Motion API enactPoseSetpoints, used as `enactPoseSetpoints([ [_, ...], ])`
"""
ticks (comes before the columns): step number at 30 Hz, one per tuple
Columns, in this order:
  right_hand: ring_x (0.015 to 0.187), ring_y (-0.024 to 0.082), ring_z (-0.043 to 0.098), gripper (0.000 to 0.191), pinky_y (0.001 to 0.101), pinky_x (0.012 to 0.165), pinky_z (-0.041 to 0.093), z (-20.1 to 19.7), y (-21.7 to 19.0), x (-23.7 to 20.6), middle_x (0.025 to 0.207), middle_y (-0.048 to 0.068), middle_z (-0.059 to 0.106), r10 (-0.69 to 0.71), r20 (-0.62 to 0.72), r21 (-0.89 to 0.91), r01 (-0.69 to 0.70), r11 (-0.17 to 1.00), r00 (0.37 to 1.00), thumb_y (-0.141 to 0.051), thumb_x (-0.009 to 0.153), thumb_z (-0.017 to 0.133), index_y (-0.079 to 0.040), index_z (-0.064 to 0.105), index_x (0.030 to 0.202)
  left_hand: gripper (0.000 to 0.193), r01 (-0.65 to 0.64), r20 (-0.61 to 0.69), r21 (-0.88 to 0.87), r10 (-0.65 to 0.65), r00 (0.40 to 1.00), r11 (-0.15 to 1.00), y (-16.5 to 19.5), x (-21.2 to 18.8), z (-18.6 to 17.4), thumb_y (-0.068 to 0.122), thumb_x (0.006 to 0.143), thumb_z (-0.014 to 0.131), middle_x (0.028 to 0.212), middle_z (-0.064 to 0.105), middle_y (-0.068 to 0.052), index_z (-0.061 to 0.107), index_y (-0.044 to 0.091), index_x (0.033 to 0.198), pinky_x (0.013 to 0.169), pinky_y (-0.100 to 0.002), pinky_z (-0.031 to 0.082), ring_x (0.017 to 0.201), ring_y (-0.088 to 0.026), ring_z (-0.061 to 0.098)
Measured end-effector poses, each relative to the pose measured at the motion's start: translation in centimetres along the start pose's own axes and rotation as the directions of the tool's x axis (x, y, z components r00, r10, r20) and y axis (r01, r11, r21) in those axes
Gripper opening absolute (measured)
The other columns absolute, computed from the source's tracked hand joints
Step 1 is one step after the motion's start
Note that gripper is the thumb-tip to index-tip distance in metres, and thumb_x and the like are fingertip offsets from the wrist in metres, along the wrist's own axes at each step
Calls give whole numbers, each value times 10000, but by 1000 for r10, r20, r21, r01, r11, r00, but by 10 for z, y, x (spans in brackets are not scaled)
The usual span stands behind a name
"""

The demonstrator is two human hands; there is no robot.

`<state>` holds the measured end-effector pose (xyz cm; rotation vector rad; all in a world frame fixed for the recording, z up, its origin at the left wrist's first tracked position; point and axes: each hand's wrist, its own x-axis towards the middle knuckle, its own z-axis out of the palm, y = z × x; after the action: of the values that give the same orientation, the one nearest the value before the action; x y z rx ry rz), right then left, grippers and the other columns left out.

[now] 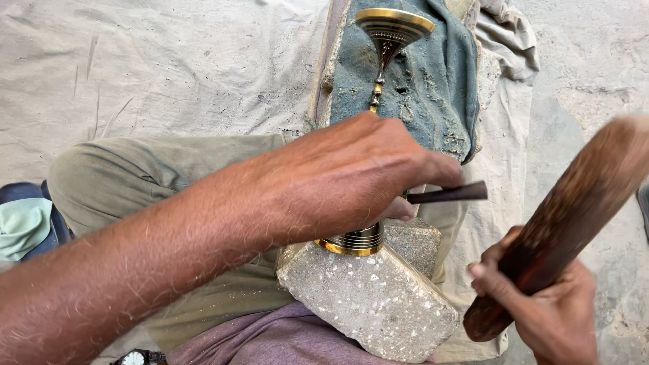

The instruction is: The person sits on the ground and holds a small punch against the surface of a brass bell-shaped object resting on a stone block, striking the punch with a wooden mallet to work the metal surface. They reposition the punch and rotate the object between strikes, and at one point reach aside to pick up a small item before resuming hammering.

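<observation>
My left hand (pixel 351 177) is closed around a thin dark metal tool (pixel 449 194), its tip pointing right, and rests over a long brass object (pixel 385 40). That brass piece has a flared ornate end at the top and a ringed end (pixel 355 241) lying on a speckled stone block (pixel 368 301). My right hand (pixel 551 311) at the lower right grips a thick brown wooden stick (pixel 574 209), raised and blurred. The part of the brass piece under my left hand is hidden.
My bent leg in olive trousers (pixel 128 179) lies across the left. A worn blue-green cloth (pixel 433 81) pads the brass piece. A pale sheet (pixel 169 61) covers the ground, with bare concrete (pixel 595 74) on the right. A wristwatch (pixel 135 357) lies at the bottom.
</observation>
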<state>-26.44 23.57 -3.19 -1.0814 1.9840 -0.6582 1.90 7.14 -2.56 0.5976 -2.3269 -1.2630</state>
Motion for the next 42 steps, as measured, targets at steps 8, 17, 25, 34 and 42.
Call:
enactPoseSetpoints([
  [8,732,129,696,215,312,732,581,-3,17,-21,761,76,710,-167,-127,-207,138,968,978,-4,780,836,-3,672,920,545,-111,94,17,109,990,994,-6,2,-9,168,789,837,898,745,-91,659,163,1304,709,-460,543,874,-322,730],
  [17,693,110,725,234,287,698,587,-21,10,-10,770,58,720,-175,6,-432,160,888,985,-20,721,883,-29,724,893,420,-158,45,-77,162,986,984,-12,-3,-14,144,785,839,875,741,-104,658,94,1161,719,-462,544,891,-327,737],
  [25,683,161,724,227,341,676,598,3,8,-15,764,80,734,-256,-82,-483,186,856,963,-34,766,879,-16,739,944,390,-89,183,-45,95,978,995,-3,-2,-15,121,799,807,911,761,-82,695,153,1171,702,-467,547,881,-302,748],
  [34,629,198,681,336,354,613,595,-26,-32,9,767,110,671,-90,63,-578,110,809,994,-93,775,881,-2,636,985,360,-66,-60,-45,64,996,997,-15,-18,-2,163,855,807,988,763,-50,702,109,1195,726,-306,594,835,-161,754],
  [42,662,207,675,652,401,645,600,-35,-96,69,819,73,640,-240,341,-634,411,655,909,-69,676,883,-96,638,1280,427,149,-433,-164,-207,877,975,-5,-52,20,113,866,845,810,702,-24,680,72,1258,598,-247,591,681,-84,674],
])
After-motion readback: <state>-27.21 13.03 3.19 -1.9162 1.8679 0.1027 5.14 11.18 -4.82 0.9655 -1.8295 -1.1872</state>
